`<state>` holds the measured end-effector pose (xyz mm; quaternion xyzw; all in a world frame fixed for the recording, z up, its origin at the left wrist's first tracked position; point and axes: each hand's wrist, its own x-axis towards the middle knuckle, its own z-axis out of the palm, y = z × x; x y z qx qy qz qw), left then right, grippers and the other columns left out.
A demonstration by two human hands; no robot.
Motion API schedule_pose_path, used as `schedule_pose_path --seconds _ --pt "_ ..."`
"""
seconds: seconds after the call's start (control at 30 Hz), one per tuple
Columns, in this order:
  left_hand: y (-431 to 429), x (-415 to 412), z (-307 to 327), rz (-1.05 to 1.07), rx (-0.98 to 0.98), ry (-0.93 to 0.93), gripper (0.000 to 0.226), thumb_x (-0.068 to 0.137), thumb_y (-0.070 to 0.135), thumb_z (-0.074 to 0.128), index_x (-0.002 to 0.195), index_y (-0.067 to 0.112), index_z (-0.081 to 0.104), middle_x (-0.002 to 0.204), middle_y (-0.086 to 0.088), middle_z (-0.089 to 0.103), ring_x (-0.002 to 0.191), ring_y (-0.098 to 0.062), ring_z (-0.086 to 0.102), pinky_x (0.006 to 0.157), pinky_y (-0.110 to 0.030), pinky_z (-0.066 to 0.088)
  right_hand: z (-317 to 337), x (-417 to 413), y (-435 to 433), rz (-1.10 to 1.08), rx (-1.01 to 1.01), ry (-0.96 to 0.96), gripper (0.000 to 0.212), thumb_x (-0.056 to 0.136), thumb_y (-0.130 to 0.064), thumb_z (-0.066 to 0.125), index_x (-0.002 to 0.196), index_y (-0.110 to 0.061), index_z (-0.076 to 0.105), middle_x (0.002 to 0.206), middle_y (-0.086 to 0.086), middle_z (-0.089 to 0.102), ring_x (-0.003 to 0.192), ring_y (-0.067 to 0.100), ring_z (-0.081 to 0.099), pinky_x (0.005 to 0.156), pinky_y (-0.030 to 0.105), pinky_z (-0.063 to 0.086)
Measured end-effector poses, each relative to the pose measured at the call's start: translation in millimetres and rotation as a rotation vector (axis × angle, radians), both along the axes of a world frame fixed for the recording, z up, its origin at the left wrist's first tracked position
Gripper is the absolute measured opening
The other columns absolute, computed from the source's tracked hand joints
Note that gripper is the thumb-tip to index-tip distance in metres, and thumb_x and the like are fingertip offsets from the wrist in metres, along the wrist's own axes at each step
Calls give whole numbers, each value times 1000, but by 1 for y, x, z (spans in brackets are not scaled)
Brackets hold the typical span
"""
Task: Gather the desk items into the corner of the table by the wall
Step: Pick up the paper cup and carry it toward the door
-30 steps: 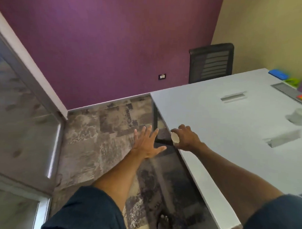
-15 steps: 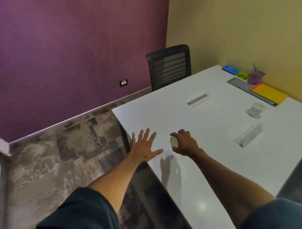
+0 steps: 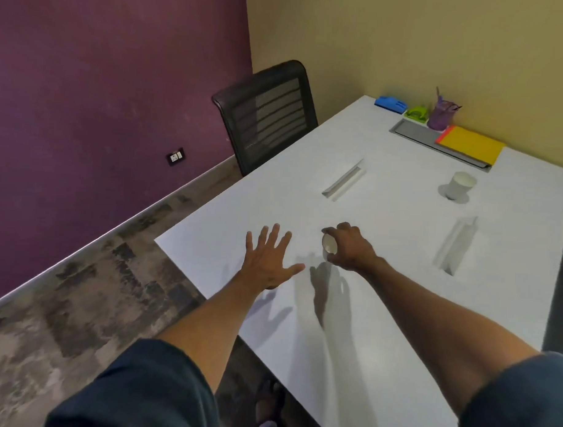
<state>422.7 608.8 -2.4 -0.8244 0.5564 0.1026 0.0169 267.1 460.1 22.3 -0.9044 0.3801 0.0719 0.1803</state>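
white table [image 3: 384, 249] w/ items grouped at far wall corner. right hand [image 3: 349, 249], fingers curled round small white cup [image 3: 329, 243]; left hand [image 3: 269, 260] fingers splayed, empty. step: carrying; next: set cup by yellow folder [image 3: 472, 145].

The room is moderately lit, with light falling from above and slightly behind, so soft grey shadows of both arms stretch across the white worktop [image 3: 383, 280] just below the hands. The worktop shows a mild sheen without harsh glare. Wide-angle distortion bends the wall base and worktop edges. Slight softness blurs the white cup [image 3: 460, 186] and far corner items.
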Motion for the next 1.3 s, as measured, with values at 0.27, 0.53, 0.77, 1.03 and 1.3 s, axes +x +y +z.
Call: schedule_pose_path --seconds 0.27,0.53,0.77,1.03,1.3 --pt "-57 49 -24 -72 2 39 84 89 72 28 155 26 5 163 -7 -3 150 -31 -4 115 -56 -8 -18 44 -68 -81 62 -46 66 85 -20 65 146 -19 39 142 18 39 134 37 35 107 44 38" --pt "-85 81 -43 -99 11 52 83 88 72 28 155 27 6 163 -6 -2 150 -30 -2 116 -56 -7 -39 70 -97 -121 78 -21 66 89 -23 64 148 -20 36 149 19 33 138 37 31 111 44 34" --pt "-84 95 -55 -74 46 93 82 89 71 30 154 28 7 163 -6 -1 150 -29 -2 116 -56 -7 -51 78 -105 -163 111 -4 64 91 -22 61 149 -21 35 154 21 28 144 35 23 112 46 33" --pt "-81 93 -52 -79 71 114 82 89 70 30 155 28 4 163 -6 -4 150 -29 -4 118 -56 -6 -51 82 -105 -200 148 -5 69 89 -19 60 151 -21 31 156 18 25 147 32 17 117 44 26" --pt "-75 80 -38 13 34 71 80 91 70 26 155 26 8 163 -7 2 150 -29 2 119 -54 -1 -41 65 -75 -112 -142 -56 66 91 -36 58 149 -16 34 155 13 28 144 32 23 113 45 28"
